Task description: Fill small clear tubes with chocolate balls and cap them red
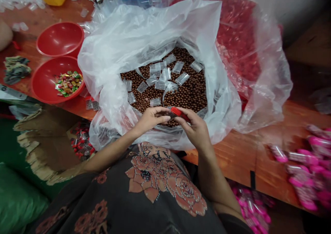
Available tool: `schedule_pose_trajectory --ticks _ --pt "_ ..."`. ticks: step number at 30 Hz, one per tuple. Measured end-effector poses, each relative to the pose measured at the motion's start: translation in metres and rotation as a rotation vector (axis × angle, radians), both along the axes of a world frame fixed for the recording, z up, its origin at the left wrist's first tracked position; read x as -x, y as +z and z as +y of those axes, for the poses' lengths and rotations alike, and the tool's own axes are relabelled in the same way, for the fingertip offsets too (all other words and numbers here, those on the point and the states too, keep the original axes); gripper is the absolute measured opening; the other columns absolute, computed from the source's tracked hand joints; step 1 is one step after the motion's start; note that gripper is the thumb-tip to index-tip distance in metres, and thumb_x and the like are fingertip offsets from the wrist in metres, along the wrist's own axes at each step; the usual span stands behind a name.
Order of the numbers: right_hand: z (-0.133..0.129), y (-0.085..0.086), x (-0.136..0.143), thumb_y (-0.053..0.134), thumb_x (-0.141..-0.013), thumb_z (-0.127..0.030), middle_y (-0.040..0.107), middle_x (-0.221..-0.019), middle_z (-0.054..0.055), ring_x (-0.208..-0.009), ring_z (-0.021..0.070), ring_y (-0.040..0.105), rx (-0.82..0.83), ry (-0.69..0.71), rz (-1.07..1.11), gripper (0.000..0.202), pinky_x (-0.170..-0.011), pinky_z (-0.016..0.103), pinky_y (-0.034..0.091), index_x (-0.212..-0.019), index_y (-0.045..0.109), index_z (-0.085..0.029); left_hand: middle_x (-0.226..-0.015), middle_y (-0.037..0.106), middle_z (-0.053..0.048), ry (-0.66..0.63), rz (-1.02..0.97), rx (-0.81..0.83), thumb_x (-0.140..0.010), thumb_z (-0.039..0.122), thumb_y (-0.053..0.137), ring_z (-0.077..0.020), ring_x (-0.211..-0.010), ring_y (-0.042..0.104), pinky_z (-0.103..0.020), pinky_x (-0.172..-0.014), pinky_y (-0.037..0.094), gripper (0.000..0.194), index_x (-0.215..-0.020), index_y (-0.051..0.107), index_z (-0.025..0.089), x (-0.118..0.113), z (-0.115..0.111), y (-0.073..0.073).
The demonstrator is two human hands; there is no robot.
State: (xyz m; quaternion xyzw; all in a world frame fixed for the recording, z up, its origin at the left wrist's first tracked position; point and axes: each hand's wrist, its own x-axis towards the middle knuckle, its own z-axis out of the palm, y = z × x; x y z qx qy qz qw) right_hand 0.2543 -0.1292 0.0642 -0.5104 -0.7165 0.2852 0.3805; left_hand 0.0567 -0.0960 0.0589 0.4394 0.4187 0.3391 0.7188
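My left hand [152,119] holds a small clear container [167,114] filled with dark brown balls between thumb and fingers. Pinched in my right hand [193,126] is a red cap [176,111], at the right end of the container. Whether the cap is fully seated cannot be made out. Both hands are over the near edge of a big white plastic bag [106,54], open at the top. Brown balls [191,92] fill the bag, and several empty clear containers [165,74] lie on them.
Red bowls [60,39] stand at the left, the nearer with wrapped candies [69,84]. A torn cardboard box [49,141] with red-capped containers [82,141] is below. Behind right is a bag of red pieces [238,37]. Pink-capped tubes [305,165] lie far right.
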Motion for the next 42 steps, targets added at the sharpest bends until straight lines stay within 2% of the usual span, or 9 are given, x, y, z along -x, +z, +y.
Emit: schedule_pose_trajectory --ticks 5,16,20,24,27,32,35,39,42 --pt "-0.002 -0.011 0.002 0.053 -0.092 -0.011 0.062 -0.132 0.001 -0.113 0.0181 0.062 -0.349 -0.019 -0.227 0.065 -0.091 0.038 0.051 -0.147 0.038 -0.042 -0.099 0.072 -0.008 0.036 -0.028 0.021 -0.073 0.026 0.076 -0.0134 -0.082 0.066 -0.033 -0.078 0.058 0.039 -0.109 0.071 0.013 -0.001 -0.004 0.0" --pt "-0.005 -0.008 -0.002 0.054 -0.093 -0.015 0.066 -0.123 0.003 -0.106 0.0177 0.065 -0.387 -0.034 -0.208 0.055 -0.089 0.038 0.053 -0.143 0.045 -0.036 -0.108 0.073 -0.009 0.034 0.114 -0.295 -0.077 0.028 0.073 -0.0181 -0.098 0.067 -0.037 -0.095 0.052 0.031 -0.105 0.074 0.015 -0.005 -0.005 0.006" --pt "-0.003 -0.013 0.003 0.068 -0.084 -0.039 0.06 -0.128 0.013 -0.116 0.0253 0.059 -0.465 -0.027 -0.347 0.079 -0.093 0.044 0.052 -0.151 0.029 -0.023 -0.109 0.073 -0.009 0.063 0.034 -0.192 -0.075 0.031 0.076 -0.0179 -0.096 0.067 -0.035 -0.092 0.052 0.036 -0.107 0.072 0.015 -0.009 -0.008 0.008" --pt "0.0 -0.021 0.012 0.072 -0.079 -0.044 0.06 -0.122 0.014 -0.113 0.026 0.058 -0.487 -0.044 -0.35 0.081 -0.094 0.044 0.052 -0.145 0.033 -0.019 -0.095 0.071 -0.008 0.128 -0.069 -0.007 -0.085 0.052 0.062 -0.0156 -0.085 0.066 -0.03 -0.079 0.053 0.042 -0.101 0.067 0.014 -0.02 -0.009 0.006" --pt "0.001 -0.026 0.019 0.07 -0.08 -0.043 0.059 -0.121 0.013 -0.111 0.0257 0.058 -0.462 -0.014 -0.315 0.072 -0.093 0.045 0.052 -0.141 0.038 -0.022 -0.075 0.065 -0.004 0.124 -0.164 0.127 -0.092 0.06 0.045 -0.0133 -0.066 0.062 -0.026 -0.063 0.052 0.048 -0.098 0.061 0.015 -0.031 -0.013 0.001" --pt "-0.006 -0.026 0.027 0.07 -0.08 -0.038 0.058 -0.126 0.012 -0.113 0.026 0.057 -0.415 0.039 -0.244 0.067 -0.093 0.045 0.052 -0.139 0.041 -0.025 -0.06 0.053 0.003 0.253 -0.136 0.133 -0.093 0.044 0.044 -0.0093 -0.046 0.049 -0.021 -0.045 0.04 0.029 -0.1 0.056 0.018 -0.041 -0.022 -0.008" --pt "-0.01 -0.023 0.021 0.074 -0.077 -0.039 0.057 -0.126 0.011 -0.113 0.0244 0.058 -0.209 0.092 -0.134 0.069 -0.092 0.043 0.054 -0.137 0.044 -0.025 -0.054 0.05 0.005 0.241 -0.157 0.123 -0.094 0.047 0.036 -0.0095 -0.043 0.046 -0.02 -0.043 0.038 0.038 -0.11 0.054 0.018 -0.036 -0.023 -0.007" --pt "-0.012 -0.025 0.009 0.067 -0.084 -0.04 0.065 -0.09 0.002 -0.076 0.0137 0.064 0.131 -0.125 0.284 0.037 -0.067 0.029 0.057 -0.115 0.056 -0.024 -0.05 0.051 0.005 0.129 -0.156 0.165 -0.095 0.059 0.026 -0.0109 -0.039 0.044 -0.02 -0.039 0.034 0.058 -0.129 0.047 0.018 -0.025 -0.022 0.0" --pt "-0.011 -0.028 0.012 0.062 -0.088 -0.037 0.065 -0.078 -0.001 -0.063 0.0112 0.062 0.209 -0.224 0.458 0.023 -0.058 0.026 0.055 -0.105 0.06 -0.022 -0.05 0.052 0.004 0.058 -0.098 0.204 -0.092 0.069 0.022 -0.0111 -0.037 0.043 -0.021 -0.036 0.03 0.07 -0.135 0.044 0.018 -0.024 -0.022 0.003"
